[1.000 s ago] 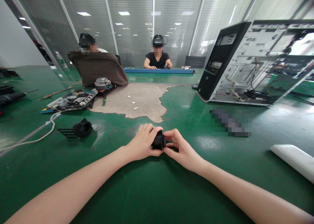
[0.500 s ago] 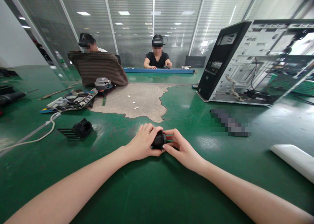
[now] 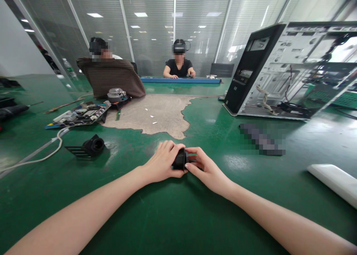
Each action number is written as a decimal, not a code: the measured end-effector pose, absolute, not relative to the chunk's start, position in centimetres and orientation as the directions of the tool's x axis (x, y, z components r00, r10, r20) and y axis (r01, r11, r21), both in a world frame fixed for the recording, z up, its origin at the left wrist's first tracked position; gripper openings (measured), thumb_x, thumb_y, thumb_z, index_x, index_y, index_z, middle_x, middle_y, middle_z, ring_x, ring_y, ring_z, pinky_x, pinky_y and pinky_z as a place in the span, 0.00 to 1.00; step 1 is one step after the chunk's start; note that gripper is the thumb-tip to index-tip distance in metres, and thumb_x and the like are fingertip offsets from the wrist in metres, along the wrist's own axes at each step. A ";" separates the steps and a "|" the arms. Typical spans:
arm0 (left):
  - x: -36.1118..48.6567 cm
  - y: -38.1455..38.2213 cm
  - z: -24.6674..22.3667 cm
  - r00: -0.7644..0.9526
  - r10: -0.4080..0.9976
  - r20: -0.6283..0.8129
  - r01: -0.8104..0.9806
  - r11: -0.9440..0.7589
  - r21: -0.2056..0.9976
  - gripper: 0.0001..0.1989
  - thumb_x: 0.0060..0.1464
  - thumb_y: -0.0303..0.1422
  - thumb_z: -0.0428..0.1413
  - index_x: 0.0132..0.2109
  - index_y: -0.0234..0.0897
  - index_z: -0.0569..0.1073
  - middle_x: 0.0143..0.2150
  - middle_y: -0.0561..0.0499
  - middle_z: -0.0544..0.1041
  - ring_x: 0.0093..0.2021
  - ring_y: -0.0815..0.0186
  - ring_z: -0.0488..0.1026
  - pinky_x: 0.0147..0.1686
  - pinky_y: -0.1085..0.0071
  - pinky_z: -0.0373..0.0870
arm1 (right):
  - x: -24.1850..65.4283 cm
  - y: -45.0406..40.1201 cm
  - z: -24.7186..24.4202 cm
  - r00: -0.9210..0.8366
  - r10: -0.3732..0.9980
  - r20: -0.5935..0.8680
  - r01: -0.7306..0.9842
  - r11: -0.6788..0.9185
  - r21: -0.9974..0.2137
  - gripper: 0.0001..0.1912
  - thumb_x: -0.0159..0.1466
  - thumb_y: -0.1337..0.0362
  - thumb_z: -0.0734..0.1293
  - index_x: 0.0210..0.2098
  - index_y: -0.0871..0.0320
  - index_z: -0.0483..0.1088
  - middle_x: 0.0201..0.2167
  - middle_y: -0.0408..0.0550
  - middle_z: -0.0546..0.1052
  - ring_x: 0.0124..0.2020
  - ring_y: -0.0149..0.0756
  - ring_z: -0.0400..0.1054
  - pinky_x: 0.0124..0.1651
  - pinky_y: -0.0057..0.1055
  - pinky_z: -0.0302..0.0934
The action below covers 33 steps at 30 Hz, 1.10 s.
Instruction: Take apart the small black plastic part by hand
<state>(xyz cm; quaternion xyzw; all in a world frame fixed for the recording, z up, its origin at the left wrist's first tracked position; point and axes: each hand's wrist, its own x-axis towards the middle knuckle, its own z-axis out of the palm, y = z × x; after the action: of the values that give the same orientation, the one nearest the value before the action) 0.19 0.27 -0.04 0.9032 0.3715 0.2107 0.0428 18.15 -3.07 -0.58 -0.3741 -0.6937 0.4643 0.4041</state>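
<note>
A small black part (image 3: 179,160), boxy with a flat plate on its right side, is between my hands just above or on the green tabletop. My left hand (image 3: 164,161) is wrapped round its left side, thumb on the near lower edge. From the right, the fingers and thumb of my right hand (image 3: 205,167) close on the plate side of the same part. Its exact kind cannot be made out, and my left palm hides much of it. To the left lies a black plastic bracket with a round opening (image 3: 95,145), apart from both hands.
A circuit board (image 3: 83,113) and a white cable (image 3: 55,149) lie on the left. An open computer case (image 3: 267,72) stands at the right, behind a blurred dark object (image 3: 262,140) and a white bar (image 3: 333,180). Two people sit across the table (image 3: 156,217).
</note>
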 end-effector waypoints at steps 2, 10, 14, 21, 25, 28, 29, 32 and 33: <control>0.2 0.3 0.0 0.642 0.687 0.341 0.654 -0.723 0.225 0.31 0.41 0.40 0.58 0.52 0.38 0.58 0.41 0.47 0.62 0.41 0.57 0.60 0.39 0.62 0.57 | 18.1 -3.1 -0.6 -0.393 0.886 0.245 0.141 0.321 -0.936 0.15 0.58 0.70 0.62 0.44 0.54 0.58 0.43 0.47 0.65 0.48 0.36 0.63 0.46 0.35 0.65; 0.2 0.2 -0.1 0.641 0.685 0.347 0.656 -0.723 0.216 0.30 0.43 0.42 0.56 0.52 0.37 0.58 0.41 0.46 0.62 0.41 0.57 0.60 0.39 0.62 0.57 | 18.2 -2.9 -0.9 -0.388 0.879 0.276 0.098 0.337 -0.936 0.08 0.60 0.66 0.61 0.40 0.54 0.60 0.41 0.46 0.64 0.46 0.34 0.64 0.44 0.33 0.66; 0.2 0.3 -0.1 0.639 0.683 0.354 0.649 -0.725 0.229 0.30 0.43 0.42 0.56 0.52 0.38 0.58 0.41 0.46 0.62 0.41 0.56 0.60 0.39 0.61 0.57 | 18.2 -2.9 -0.7 -0.395 0.890 0.229 0.129 0.301 -0.945 0.15 0.60 0.68 0.61 0.46 0.53 0.57 0.44 0.48 0.64 0.47 0.35 0.64 0.46 0.36 0.66; 0.1 0.3 -0.1 0.644 0.686 0.338 0.646 -0.725 0.239 0.31 0.40 0.39 0.58 0.52 0.38 0.57 0.41 0.47 0.62 0.41 0.57 0.60 0.39 0.62 0.57 | 18.1 -3.2 -0.8 -0.388 0.874 0.293 0.140 0.370 -0.918 0.14 0.57 0.71 0.63 0.41 0.53 0.58 0.43 0.45 0.64 0.48 0.35 0.62 0.46 0.35 0.65; 0.2 0.3 -0.1 0.640 0.683 0.352 0.643 -0.727 0.241 0.30 0.42 0.41 0.56 0.52 0.38 0.58 0.41 0.47 0.62 0.41 0.57 0.60 0.39 0.62 0.57 | 18.2 -3.1 -1.0 -0.384 0.879 0.283 0.114 0.349 -0.930 0.09 0.60 0.68 0.61 0.40 0.54 0.60 0.44 0.46 0.63 0.45 0.33 0.64 0.46 0.35 0.66; 0.2 0.3 -0.1 0.639 0.684 0.353 0.648 -0.725 0.233 0.30 0.43 0.42 0.56 0.52 0.38 0.58 0.41 0.47 0.62 0.41 0.57 0.60 0.39 0.62 0.57 | 18.3 -3.0 -1.0 -0.385 0.881 0.274 0.108 0.338 -0.935 0.10 0.60 0.68 0.61 0.41 0.53 0.59 0.42 0.46 0.64 0.46 0.34 0.64 0.45 0.34 0.66; 0.2 0.3 0.0 0.640 0.684 0.350 0.649 -0.725 0.230 0.30 0.43 0.42 0.56 0.52 0.37 0.58 0.41 0.47 0.62 0.41 0.57 0.60 0.39 0.62 0.57 | 18.2 -3.0 -0.9 -0.386 0.883 0.268 0.112 0.334 -0.936 0.12 0.60 0.69 0.61 0.43 0.53 0.58 0.43 0.46 0.64 0.47 0.35 0.64 0.45 0.35 0.66; 0.2 0.3 -0.1 0.639 0.685 0.349 0.650 -0.724 0.231 0.30 0.43 0.42 0.56 0.52 0.38 0.58 0.41 0.47 0.62 0.40 0.57 0.60 0.39 0.62 0.57 | 18.2 -3.1 -0.6 -0.395 0.889 0.233 0.140 0.309 -0.941 0.18 0.59 0.70 0.61 0.48 0.53 0.56 0.46 0.48 0.64 0.48 0.35 0.63 0.47 0.36 0.65; 0.2 0.3 -0.1 0.638 0.686 0.349 0.650 -0.723 0.234 0.30 0.42 0.41 0.57 0.52 0.38 0.58 0.41 0.47 0.62 0.41 0.57 0.60 0.39 0.62 0.57 | 18.2 -3.1 -0.5 -0.401 0.888 0.226 0.148 0.306 -0.940 0.18 0.59 0.70 0.61 0.48 0.53 0.56 0.46 0.48 0.64 0.48 0.36 0.63 0.47 0.37 0.65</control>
<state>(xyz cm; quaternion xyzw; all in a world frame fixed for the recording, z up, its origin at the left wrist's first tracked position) 0.21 0.28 -0.06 0.9040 0.3695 0.2108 0.0433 18.18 -3.11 -0.54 -0.3700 -0.7002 0.4583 0.4035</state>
